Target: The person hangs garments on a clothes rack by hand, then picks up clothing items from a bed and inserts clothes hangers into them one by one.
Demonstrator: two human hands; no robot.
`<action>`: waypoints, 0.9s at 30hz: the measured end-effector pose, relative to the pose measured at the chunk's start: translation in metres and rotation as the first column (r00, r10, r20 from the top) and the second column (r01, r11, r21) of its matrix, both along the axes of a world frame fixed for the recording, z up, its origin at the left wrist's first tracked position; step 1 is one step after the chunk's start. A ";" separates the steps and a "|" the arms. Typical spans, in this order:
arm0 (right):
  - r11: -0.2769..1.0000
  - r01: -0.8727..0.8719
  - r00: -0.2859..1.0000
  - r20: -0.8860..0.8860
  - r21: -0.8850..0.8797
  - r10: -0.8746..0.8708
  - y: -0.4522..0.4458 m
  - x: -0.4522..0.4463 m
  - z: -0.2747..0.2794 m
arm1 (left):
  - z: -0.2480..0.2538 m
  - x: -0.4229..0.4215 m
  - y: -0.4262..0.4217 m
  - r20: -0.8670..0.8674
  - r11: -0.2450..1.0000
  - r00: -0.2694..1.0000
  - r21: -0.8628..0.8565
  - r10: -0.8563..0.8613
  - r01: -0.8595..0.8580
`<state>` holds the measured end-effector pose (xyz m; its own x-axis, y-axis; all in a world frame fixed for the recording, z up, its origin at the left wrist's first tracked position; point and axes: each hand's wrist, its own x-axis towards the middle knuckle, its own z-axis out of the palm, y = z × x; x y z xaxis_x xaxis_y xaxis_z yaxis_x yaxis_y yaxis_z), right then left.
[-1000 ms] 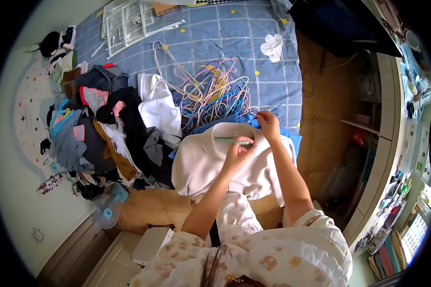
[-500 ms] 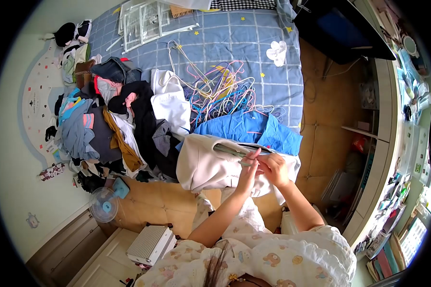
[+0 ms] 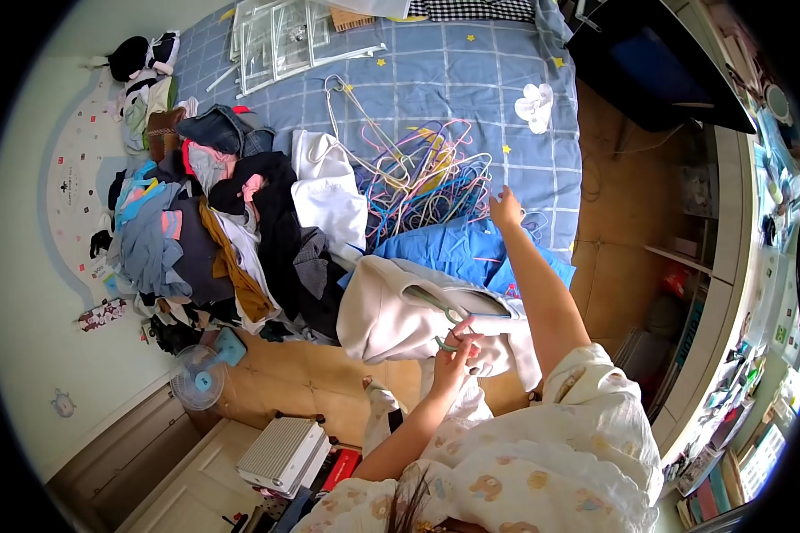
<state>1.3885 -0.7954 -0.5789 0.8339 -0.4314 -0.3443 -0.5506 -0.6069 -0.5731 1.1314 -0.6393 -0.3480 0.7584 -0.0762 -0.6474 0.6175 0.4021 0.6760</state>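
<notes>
Right hand (image 3: 507, 210) moved beside hangers (image 3: 427, 182), fingers' hold unclear; left hand (image 3: 454, 354) curled round green hanger (image 3: 436, 303), partly hidden by sweater (image 3: 378, 309).

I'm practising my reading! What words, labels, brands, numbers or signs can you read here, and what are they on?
None can be read for certain.
Headboard: dark lettering, too small.
Fan: a mark on its blue middle, too small.
Blue thing on the shelves: letters, too blurred.
Blue garment: a red mark, too small.
</notes>
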 end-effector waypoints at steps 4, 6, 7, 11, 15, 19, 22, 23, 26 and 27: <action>0.992 0.057 0.991 -0.129 0.113 -0.042 0.005 0.011 0.010 | 0.007 0.012 -0.001 0.048 1.000 0.999 0.012 0.007 -0.008; 0.978 -0.018 0.999 -0.042 0.206 0.027 0.006 0.000 0.025 | 0.012 0.021 -0.001 0.085 0.999 0.996 0.018 -0.037 0.036; 0.945 -0.074 0.997 0.002 0.318 0.078 0.003 -0.006 0.020 | 0.014 0.025 -0.002 0.072 1.000 0.997 -0.005 -0.029 0.030; 0.866 -0.232 0.972 0.122 0.442 0.198 0.001 -0.025 0.071 | 0.006 0.032 -0.007 0.007 0.996 1.000 -0.080 -0.025 0.025; 0.837 -0.328 0.939 0.246 0.439 0.239 -0.003 -0.060 0.119 | 0.016 0.049 -0.011 -0.010 0.994 0.999 -0.102 -0.047 0.045; 0.818 -0.384 0.916 0.290 0.429 0.278 -0.011 -0.108 0.164 | 0.017 0.054 -0.019 -0.067 0.959 0.997 -0.279 0.022 -0.040; 0.810 -0.493 0.856 0.343 0.317 0.387 -0.013 -0.143 0.186 | 0.025 0.054 -0.029 -0.132 0.936 0.982 -0.309 0.136 -0.171; 0.813 -0.474 0.863 0.361 0.337 0.354 -0.011 -0.155 0.191 | 0.025 0.049 -0.030 -0.162 0.930 0.974 -0.307 0.156 -0.200; 0.833 -0.437 0.863 0.420 0.340 0.281 0.000 -0.184 0.212 | 0.023 0.031 -0.031 -0.214 0.947 0.957 -0.210 0.198 -0.243; 0.841 -0.438 0.851 0.447 0.318 0.274 0.002 -0.193 0.215 | 0.022 0.024 -0.028 -0.231 0.930 0.945 -0.231 0.231 -0.284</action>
